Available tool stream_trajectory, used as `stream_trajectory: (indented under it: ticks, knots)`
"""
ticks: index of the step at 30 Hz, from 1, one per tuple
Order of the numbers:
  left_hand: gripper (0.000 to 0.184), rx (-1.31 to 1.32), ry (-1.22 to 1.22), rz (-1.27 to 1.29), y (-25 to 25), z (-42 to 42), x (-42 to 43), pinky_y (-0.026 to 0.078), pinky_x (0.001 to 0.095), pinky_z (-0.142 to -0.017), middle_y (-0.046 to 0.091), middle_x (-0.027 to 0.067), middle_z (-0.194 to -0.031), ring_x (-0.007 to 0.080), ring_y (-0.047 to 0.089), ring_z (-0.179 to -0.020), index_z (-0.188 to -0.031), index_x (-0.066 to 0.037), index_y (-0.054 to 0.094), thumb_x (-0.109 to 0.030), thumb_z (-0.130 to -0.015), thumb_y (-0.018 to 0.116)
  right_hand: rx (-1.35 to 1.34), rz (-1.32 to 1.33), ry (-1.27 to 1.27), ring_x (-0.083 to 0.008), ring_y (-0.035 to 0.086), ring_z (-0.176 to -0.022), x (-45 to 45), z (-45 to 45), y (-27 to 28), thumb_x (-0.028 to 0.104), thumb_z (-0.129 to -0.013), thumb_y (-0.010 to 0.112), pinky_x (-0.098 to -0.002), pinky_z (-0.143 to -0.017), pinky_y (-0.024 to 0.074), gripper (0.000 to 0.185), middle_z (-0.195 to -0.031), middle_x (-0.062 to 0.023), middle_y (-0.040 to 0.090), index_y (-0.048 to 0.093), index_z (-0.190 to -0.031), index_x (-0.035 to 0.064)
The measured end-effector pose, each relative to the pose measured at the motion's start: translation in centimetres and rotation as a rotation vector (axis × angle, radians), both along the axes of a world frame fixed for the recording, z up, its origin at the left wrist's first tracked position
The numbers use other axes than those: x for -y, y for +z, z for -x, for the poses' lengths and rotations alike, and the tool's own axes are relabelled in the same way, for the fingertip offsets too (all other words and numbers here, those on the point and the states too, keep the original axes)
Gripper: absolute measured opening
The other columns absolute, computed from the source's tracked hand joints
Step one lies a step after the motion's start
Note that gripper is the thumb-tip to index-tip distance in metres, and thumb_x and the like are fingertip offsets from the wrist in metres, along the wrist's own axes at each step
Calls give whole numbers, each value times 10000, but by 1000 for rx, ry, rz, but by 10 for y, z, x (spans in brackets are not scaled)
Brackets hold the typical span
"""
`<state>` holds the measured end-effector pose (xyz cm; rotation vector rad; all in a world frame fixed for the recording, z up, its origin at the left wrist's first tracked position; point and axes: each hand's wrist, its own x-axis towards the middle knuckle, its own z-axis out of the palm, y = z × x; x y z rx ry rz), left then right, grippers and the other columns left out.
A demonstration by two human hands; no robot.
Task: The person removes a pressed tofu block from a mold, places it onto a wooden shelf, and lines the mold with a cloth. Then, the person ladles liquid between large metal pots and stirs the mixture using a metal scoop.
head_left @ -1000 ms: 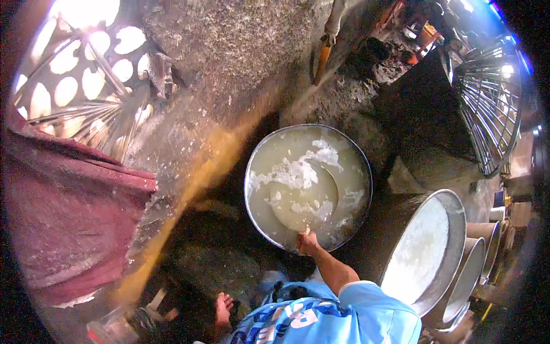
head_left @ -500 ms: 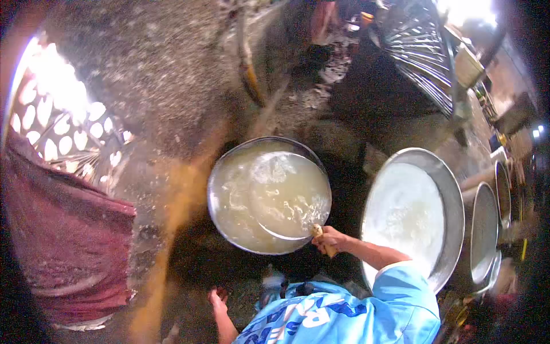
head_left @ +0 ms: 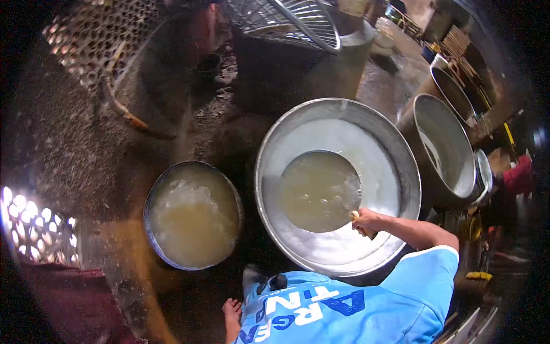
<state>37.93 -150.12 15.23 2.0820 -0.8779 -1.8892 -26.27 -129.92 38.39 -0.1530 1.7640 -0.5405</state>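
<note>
My right hand (head_left: 366, 222) is closed around the short wooden handle of a large round scoop (head_left: 321, 192). Cloudy yellowish liquid fills the scoop, which is over or in a wide metal basin (head_left: 409, 172) of white, frothy liquid; I cannot tell whether it touches that liquid. To the left stands a round tub (head_left: 150, 229) with cloudy, yellowish liquid and some froth. My left hand (head_left: 232, 308) hangs low near my shirt, nearest to the tub, its fingers loosely apart and holding nothing visible.
Deep metal vats (head_left: 438, 143) stand to the right of the basin. A slatted metal rack (head_left: 286, 23) is at the top. A dark red cloth (head_left: 74, 304) hangs at lower left, and a curved pole (head_left: 123, 112) leans at upper left.
The scoop has moved right from the tub to the basin, with my right hand still on its handle. My view has shifted to the right. My left hand stays low.
</note>
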Motion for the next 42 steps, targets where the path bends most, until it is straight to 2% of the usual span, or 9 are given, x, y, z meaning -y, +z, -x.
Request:
stream_trajectory:
  ticks: [1,4,14,21,27,32,36,39,42]
  knots:
    - [271,28,206,-156,9,5,10,425,364,-600,588,24,-846,214,591,-740,-1092,-176,507,-301,-852,509,21,48,-53,-162,508,-454,-22,6,-11,28,-727,588,-320,-389,436,123,-568,-65,489,480,-786,21]
    - [259,66,219,-28,49,20,18,428,369,-606,588,18,-840,205,590,-742,-1078,-173,518,-307,-856,498,-1,25,-271,-178,512,-428,-76,8,-57,-16,-713,589,-327,-372,438,91,-545,-92,509,499,-697,-24]
    - [282,201,37,83,114,77,61,452,327,-579,607,11,-857,166,601,-698,-1097,-175,528,-314,-852,534,273,270,-929,-135,456,-433,-98,-82,-229,-35,-745,532,-299,-372,429,123,-593,-50,456,446,-777,47]
    - [297,160,7,115,118,76,73,454,320,-574,608,25,-893,165,603,-708,-1107,-166,529,-324,-856,524,691,439,-1226,-76,396,-426,26,-142,-255,69,-838,499,-225,-383,391,104,-549,11,408,458,-742,68]
    - [316,125,94,47,92,34,51,454,346,-610,601,21,-915,181,599,-719,-1141,-159,518,-313,-865,498,1385,571,-972,-45,303,-402,106,-145,-151,154,-891,497,-189,-352,288,224,-526,49,339,440,-679,108]
    - [323,86,247,12,61,-24,58,462,346,-621,615,35,-971,189,607,-745,-1148,-158,517,-317,-867,514,978,582,-492,-71,356,-390,197,-173,-34,221,-868,569,-207,-333,314,153,-523,37,357,493,-866,89]
    - [271,24,337,81,51,-49,81,467,319,-580,627,36,-868,177,615,-744,-1032,-168,548,-348,-831,575,197,552,-212,-162,549,-504,309,-185,-53,76,-782,621,-313,-430,499,129,-637,-64,543,540,-860,12]
    - [252,-57,435,142,43,-88,100,464,308,-547,631,17,-833,156,615,-719,-1028,-170,554,-339,-841,569,-404,672,80,-179,522,-502,389,-174,-87,52,-774,571,-353,-455,440,152,-667,-76,552,535,-890,-40]
    - [315,-22,538,129,62,-119,105,475,347,-633,622,31,-899,169,610,-734,-1138,-138,521,-296,-865,524,-650,442,34,-353,556,-824,452,-171,-102,148,-781,584,-457,-677,455,354,-907,-203,579,468,-1091,21]
